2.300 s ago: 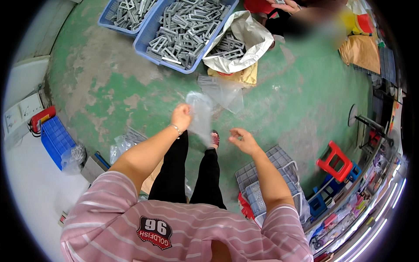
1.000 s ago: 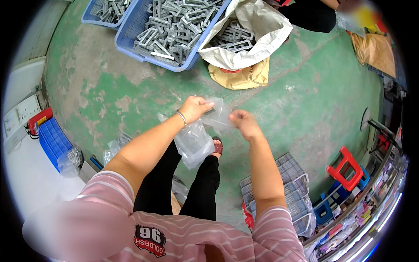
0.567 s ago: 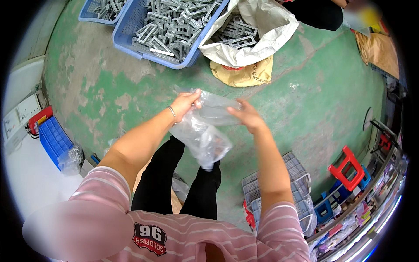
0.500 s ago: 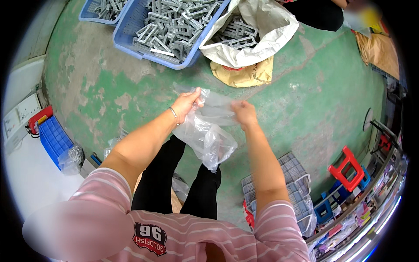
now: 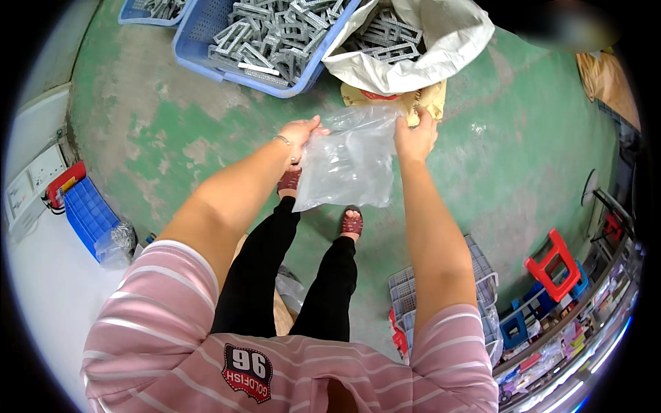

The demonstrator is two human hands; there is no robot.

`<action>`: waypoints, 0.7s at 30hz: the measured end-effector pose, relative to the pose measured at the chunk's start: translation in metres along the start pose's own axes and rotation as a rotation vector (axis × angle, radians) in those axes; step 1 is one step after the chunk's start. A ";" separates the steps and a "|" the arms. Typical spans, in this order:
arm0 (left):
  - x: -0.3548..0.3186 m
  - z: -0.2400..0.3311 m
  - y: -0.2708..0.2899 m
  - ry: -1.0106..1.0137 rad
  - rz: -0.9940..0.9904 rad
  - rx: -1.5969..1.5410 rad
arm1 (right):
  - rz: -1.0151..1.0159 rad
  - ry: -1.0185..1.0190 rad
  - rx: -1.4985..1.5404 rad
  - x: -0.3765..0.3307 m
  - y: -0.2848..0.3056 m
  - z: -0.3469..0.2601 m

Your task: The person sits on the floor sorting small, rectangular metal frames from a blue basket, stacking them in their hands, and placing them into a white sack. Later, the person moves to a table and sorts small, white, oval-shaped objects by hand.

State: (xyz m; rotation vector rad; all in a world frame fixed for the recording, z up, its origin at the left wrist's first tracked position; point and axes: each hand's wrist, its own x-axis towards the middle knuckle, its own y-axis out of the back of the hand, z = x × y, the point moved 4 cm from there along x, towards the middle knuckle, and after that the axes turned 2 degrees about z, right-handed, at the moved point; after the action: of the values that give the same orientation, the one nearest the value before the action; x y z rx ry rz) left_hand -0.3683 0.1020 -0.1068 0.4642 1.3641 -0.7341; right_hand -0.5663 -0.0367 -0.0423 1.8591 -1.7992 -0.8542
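A clear plastic bag (image 5: 348,167) hangs spread out between my two hands, above my feet. My left hand (image 5: 301,135) pinches its top left corner; a thin bracelet sits on that wrist. My right hand (image 5: 415,140) grips the top right corner. The bag looks flat and I see nothing inside it. Just beyond it on the green floor stand a blue crate (image 5: 206,48) full of grey metal frame parts (image 5: 275,34) and a white sack (image 5: 441,48) holding more of the same parts.
A second blue crate (image 5: 138,10) sits at the far left top. A small blue bin (image 5: 86,213) and a red box (image 5: 63,182) lie at the left by a white surface. Stacked grey baskets (image 5: 420,296), red and blue stools (image 5: 551,261) and shelves crowd the right.
I stepped toward the crates. The bag, crumpled and hanging from my hands before, is now pulled flat and wide between them, held higher and further forward.
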 end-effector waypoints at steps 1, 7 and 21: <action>0.004 -0.004 -0.008 -0.006 -0.009 0.036 | 0.052 0.418 -0.226 -0.008 0.006 -0.019; -0.007 0.007 -0.020 -0.227 0.142 0.665 | -0.565 0.638 -0.580 -0.051 -0.018 0.002; -0.027 0.013 -0.097 -0.817 0.083 1.907 | -0.761 0.886 -0.666 -0.085 -0.010 -0.001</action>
State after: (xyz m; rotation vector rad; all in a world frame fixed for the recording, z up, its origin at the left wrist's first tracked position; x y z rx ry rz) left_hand -0.4283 0.0308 -0.0667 1.4175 -0.4831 -1.7577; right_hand -0.5563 0.0484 -0.0357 1.9429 -0.2162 -0.5698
